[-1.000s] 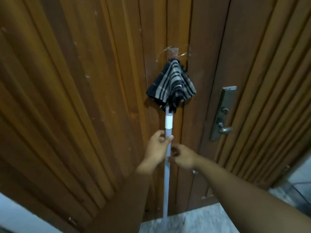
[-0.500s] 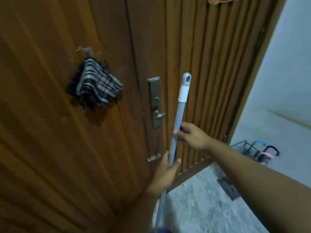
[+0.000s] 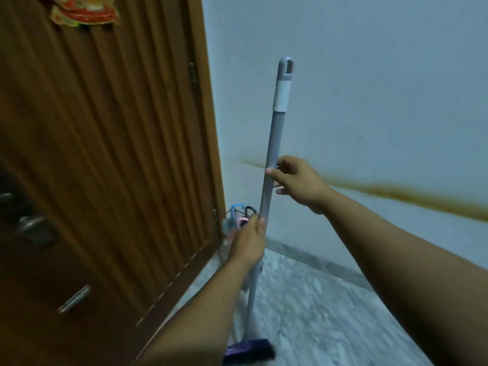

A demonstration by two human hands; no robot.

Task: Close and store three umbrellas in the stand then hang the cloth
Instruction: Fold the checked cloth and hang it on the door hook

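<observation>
While the wooden door [image 3: 105, 167] fills everything left of the fingers, both hands grip the grey broom pole [image 3: 272, 159]: right hand [image 3: 298, 183] curled round it above, left hand [image 3: 248, 241] clamped below. Umbrella handles [image 3: 241, 216] peek just behind the left fingers.

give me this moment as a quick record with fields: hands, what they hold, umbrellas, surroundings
left hand: left hand grips the grey pole low down
right hand: right hand holds the pole higher up
pole: near upright, purple brush head at the floor
umbrellas: curved umbrella handles, blue, black and pink, show behind the left hand by the door's bottom corner
surroundings: wooden door at left, pale wall behind, marbled floor
</observation>
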